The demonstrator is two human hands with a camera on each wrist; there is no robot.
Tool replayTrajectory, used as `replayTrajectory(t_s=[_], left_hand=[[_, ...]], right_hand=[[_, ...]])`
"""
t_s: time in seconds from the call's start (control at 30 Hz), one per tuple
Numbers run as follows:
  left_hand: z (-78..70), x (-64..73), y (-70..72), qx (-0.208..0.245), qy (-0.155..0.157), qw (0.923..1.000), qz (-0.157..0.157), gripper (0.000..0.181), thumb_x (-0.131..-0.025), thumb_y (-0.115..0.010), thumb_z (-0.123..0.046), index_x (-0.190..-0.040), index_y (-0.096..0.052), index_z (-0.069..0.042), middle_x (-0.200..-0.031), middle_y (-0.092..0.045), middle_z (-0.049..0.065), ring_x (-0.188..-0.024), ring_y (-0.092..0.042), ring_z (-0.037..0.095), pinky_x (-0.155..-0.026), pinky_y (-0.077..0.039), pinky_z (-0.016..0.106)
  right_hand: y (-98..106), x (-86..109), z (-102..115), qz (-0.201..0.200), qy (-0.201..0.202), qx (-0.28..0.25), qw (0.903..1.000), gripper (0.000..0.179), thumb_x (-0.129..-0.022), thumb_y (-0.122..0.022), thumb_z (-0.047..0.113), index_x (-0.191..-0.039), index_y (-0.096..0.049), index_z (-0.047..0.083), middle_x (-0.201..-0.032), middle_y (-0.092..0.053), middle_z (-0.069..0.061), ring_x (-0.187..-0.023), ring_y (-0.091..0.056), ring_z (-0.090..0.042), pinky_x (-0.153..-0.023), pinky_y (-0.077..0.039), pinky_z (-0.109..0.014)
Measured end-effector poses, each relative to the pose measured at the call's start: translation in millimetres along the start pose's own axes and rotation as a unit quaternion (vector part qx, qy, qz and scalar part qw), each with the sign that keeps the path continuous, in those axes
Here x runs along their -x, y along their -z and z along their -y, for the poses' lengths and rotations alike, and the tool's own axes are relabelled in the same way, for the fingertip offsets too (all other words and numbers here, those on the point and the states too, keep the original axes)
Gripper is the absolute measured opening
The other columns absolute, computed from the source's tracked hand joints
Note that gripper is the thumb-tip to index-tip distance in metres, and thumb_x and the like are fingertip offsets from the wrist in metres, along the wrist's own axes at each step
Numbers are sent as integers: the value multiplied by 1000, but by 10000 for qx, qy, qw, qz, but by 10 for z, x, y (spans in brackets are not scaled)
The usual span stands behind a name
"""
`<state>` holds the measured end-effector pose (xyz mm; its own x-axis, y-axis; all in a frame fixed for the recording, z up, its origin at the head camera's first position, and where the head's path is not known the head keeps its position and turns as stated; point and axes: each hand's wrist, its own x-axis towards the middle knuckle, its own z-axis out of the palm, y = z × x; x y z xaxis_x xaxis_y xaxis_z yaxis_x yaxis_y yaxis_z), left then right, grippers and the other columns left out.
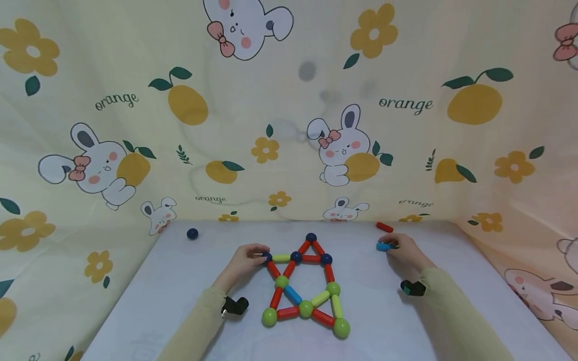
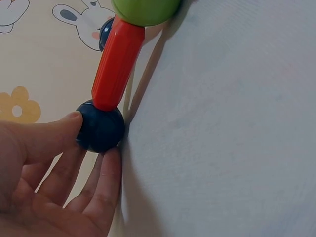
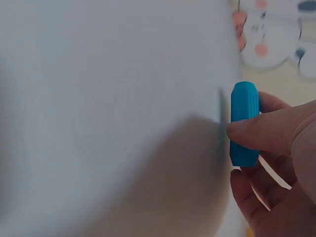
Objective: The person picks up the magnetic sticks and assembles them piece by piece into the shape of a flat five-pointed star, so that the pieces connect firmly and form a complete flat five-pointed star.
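Observation:
My left hand (image 1: pixel 246 259) pinches a dark blue ball (image 2: pixel 102 127) between thumb and fingers, at the upper left corner of a flat figure of sticks and balls. A red stick (image 2: pixel 117 64) and a yellow-green stick (image 1: pixel 281 258) meet that ball. Off to the right, my right hand (image 1: pixel 405 250) holds a blue stick (image 3: pixel 244 123) between thumb and fingers, apart from the figure. The figure joins red, yellow-green and blue sticks with dark blue balls at the top, such as the peak ball (image 1: pixel 311 237), and green balls lower down, such as the middle one (image 1: pixel 306 309).
A loose red stick (image 1: pixel 385 227) lies at the table's back edge, just beyond my right hand. One loose dark blue ball (image 1: pixel 192 234) sits at the back left of the white table (image 1: pixel 180 296). A patterned cloth (image 1: pixel 280 95) hangs behind and at the sides.

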<state>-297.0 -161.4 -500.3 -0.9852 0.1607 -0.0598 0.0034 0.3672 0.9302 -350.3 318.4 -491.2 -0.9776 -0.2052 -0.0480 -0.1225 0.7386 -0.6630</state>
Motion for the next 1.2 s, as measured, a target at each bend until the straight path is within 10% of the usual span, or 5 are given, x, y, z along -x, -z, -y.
replayTrajectory(t_s=[0.87, 1.2], left_hand=[[41, 4, 29, 109, 155, 9998, -39, 30, -90, -67, -11, -120, -65, -6, -117, -64, 8, -104, -60, 22, -92, -50, 37], [50, -10, 37, 157, 177, 9997, -16, 30, -90, -67, -12, -119, -65, -8, -116, -64, 6, -103, -60, 21, -91, -50, 36]], right_hand=[[-666, 150, 759, 1126, 1250, -635, 9837, 29, -85, -72, 8, -113, -66, 10, -104, -61, -4, -91, -56, -22, -80, -51, -34], [-747, 151, 875, 1136, 994, -553, 9870, 26, -86, -69, 5, -111, -66, 10, -100, -60, -4, -86, -55, -22, -78, -51, -35]])
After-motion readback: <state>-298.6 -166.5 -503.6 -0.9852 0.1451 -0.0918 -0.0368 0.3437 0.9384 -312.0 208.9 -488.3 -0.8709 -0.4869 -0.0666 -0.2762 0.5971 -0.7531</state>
